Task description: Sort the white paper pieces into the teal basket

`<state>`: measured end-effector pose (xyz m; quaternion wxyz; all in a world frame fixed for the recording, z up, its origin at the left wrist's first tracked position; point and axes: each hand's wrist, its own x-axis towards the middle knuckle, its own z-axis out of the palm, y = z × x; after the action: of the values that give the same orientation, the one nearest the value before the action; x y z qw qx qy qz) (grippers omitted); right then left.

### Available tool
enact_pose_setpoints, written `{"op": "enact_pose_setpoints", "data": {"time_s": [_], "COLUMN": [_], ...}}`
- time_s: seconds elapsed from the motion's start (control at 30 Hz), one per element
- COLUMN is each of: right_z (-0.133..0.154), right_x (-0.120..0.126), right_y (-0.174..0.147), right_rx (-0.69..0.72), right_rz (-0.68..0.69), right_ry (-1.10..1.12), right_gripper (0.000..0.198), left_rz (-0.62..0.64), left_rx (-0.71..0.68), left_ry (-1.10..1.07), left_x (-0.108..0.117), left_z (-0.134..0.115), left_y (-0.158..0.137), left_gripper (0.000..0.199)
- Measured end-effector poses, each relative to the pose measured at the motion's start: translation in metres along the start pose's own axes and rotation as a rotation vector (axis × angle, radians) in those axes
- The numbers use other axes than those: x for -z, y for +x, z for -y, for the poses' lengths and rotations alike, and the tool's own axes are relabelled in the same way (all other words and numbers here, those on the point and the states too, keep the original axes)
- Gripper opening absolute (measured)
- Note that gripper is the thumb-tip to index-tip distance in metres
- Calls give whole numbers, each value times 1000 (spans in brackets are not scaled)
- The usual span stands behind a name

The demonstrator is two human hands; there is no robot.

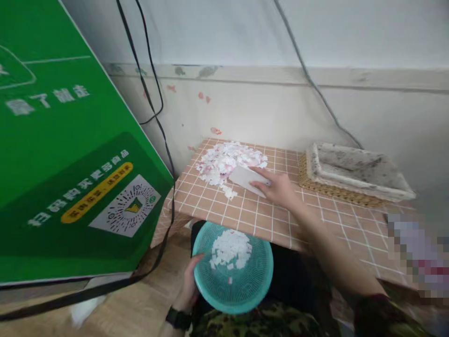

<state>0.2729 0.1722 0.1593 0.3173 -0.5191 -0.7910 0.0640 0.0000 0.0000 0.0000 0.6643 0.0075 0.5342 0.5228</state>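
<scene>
White card (242,179) pinched between right fingers (262,173) — pale scraps (224,161) just beyond — left fingers (197,259) gripping teal basket (234,296).

A table (280,210) covered in brown checked cloth (196,199) carries piled white scraps (228,158) and a lined wicker basket (361,186).

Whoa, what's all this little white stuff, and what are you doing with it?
The person's right hand holds a flat white card against the edge of a heap of white and pinkish scraps on a checked tablecloth. Their left hand holds the rim of a teal basket, just below the table edge, with some white pieces inside.
</scene>
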Motion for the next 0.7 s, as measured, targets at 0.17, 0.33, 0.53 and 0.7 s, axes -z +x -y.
{"op": "enact_pose_setpoints", "data": {"time_s": [0.17, 0.33, 0.53, 0.7], "right_z": [-5, -12, -6, 0], "right_x": [-2, 5, -1, -3], "right_y": [-4, -3, -4, -6], "right_rx": [-14, -21, -24, 20], "right_rz": [7, 20, 2, 157], "right_ry": [18, -14, 141, 197], "right_gripper": [40, 39, 39, 37], "left_rz": [-13, 50, 81, 108], "left_rx": [-13, 31, 60, 64], "left_ry": [6, -12, -1, 17], "left_x": [2, -5, -6, -2], "left_z": [2, -3, -5, -3], "left_y": [1, 0, 4, 11], "left_gripper": [21, 19, 21, 23]}}
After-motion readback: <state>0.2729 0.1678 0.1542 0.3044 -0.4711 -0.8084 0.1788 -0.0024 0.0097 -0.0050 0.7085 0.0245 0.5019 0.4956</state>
